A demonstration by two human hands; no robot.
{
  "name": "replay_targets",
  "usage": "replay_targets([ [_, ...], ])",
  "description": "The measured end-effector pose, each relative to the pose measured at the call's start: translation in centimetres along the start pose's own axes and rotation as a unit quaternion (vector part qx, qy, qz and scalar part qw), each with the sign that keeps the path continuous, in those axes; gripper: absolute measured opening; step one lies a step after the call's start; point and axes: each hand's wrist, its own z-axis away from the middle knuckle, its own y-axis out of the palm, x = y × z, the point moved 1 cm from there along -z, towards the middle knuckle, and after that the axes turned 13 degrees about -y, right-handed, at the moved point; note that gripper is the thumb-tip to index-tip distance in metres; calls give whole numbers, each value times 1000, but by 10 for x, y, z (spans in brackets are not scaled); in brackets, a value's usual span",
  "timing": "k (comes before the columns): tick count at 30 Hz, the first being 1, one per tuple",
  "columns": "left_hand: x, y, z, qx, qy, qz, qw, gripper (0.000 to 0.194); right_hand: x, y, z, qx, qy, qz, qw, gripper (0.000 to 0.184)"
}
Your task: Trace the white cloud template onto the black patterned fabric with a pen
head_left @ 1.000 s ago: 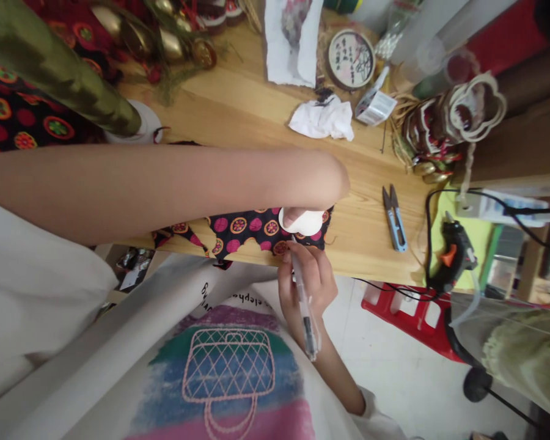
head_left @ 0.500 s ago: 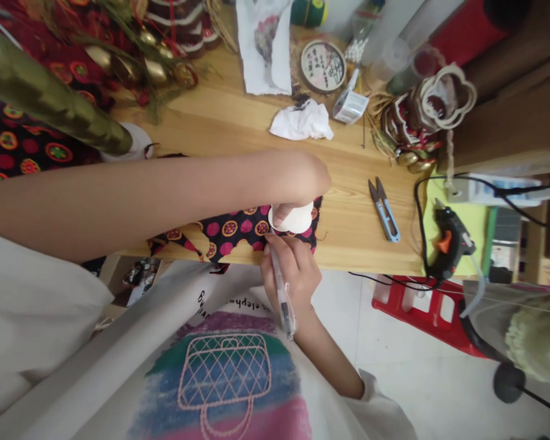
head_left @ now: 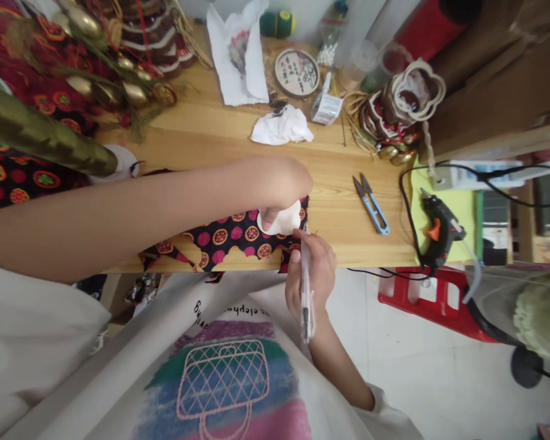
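Observation:
My left hand (head_left: pixel 286 183) presses a digit onto a white scalloped template (head_left: pixel 286 221), holding it down; its other fingers are hidden under the hand. Beneath the template lies black fabric (head_left: pixel 238 235) printed with pink dots and orange-ringed circles, its near edge cut in curves. Closed around a clear pen (head_left: pixel 305 281), my right hand (head_left: pixel 318 263) is just right of the template's near edge. The pen's tip end is by the fabric's right edge; whether it touches the fabric I cannot tell.
Blue-handled thread snips (head_left: pixel 371 205) lie to the right, with a black glue gun (head_left: pixel 440 229) and its cord beyond. Crumpled white tissue (head_left: pixel 282 125), a round tin (head_left: pixel 297 73) and a small box (head_left: pixel 326 109) are behind. A green fabric-covered roll (head_left: pixel 50 134) stands left.
My right hand with the pen has moved from the template's near left side to its right side. The left hand keeps pressing the template. The whole view has shifted.

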Motion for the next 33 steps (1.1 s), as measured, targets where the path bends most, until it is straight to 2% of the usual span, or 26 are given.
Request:
replay_targets([
  [4,9,1,5,84,12,-95,992,28,-5,2,-3,41,-24,16,999,27],
  [5,14,3,7,77,23,-92,993,29,-5,1,-4,47,-34,17,998,27],
  [6,19,6,9,25,35,-64,997,27,-4,0,-5,53,-43,20,998,26],
  [7,25,11,12,8,38,-41,998,28,-4,0,-5,58,-49,24,997,24],
  [8,30,17,16,18,54,-16,998,29,-3,-1,-6,62,-52,27,996,22],
  [9,34,24,21,-3,58,10,998,28,-2,-1,-7,65,-55,30,996,20],
  [12,39,44,41,-113,76,34,990,12,-2,-1,-11,68,-58,33,995,17],
  [13,37,51,48,-158,90,24,983,11,-2,-1,-12,65,-58,31,996,17],
  [15,31,65,59,-202,131,-6,970,13,-4,-2,-13,56,-55,25,997,17],
  [17,23,78,65,-257,110,-46,959,16,-6,-3,-15,47,-51,14,997,17],
  [20,13,93,68,-356,81,-90,927,21,-12,-6,-18,43,-47,-8,998,16],
  [23,7,103,67,-413,86,-84,903,26,-23,-11,-28,45,-17,-68,997,15],
  [25,6,106,67,-427,88,-74,897,29,-34,-13,-40,64,42,-166,983,15],
  [27,7,107,68,-427,88,-62,898,31,-46,-12,-54,70,124,-289,947,18],
  [29,9,107,69,-424,94,-41,900,32,-57,-7,-72,75,196,-363,908,24],
  [31,10,107,68,-418,96,-21,903,34,-64,1,-89,114,221,-384,889,30],
  [33,10,108,68,-415,91,-13,905,35,-67,11,-103,163,210,-388,883,34],
])
